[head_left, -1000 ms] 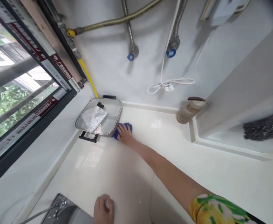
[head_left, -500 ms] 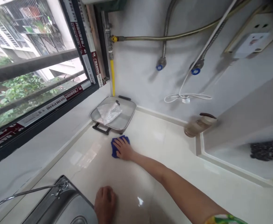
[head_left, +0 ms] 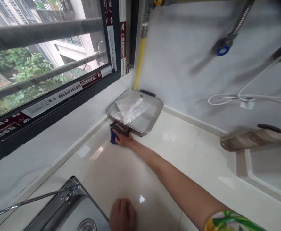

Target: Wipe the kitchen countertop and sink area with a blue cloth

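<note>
My right hand (head_left: pixel 123 137) reaches far across the pale countertop (head_left: pixel 116 170), pressing a blue cloth (head_left: pixel 113 138) against it. The hand is partly under the near black handle (head_left: pixel 119 129) of a square pan, which hides some of the fingers. The pan has a glass lid (head_left: pixel 152 112) on it, and a clear plastic bag (head_left: pixel 133 110) lies on the lid. Close to the sink, my left hand (head_left: pixel 122 214) rests on the counter in a loose fist, with nothing visible in it.
At the lower left is a steel sink (head_left: pixel 73 211) with a chrome faucet (head_left: pixel 34 200). A dark window frame (head_left: pixel 82 89) runs along the left. A blurred brown jar (head_left: pixel 251 138) stands by the right wall. A yellow pipe (head_left: pixel 139 64) and a tied white cord (head_left: pixel 227 98) are at the back.
My right hand has slid the cloth forward and left, from open counter to beneath the pan's near handle. The view has shifted closer to the pan. My left hand still rests beside the sink.
</note>
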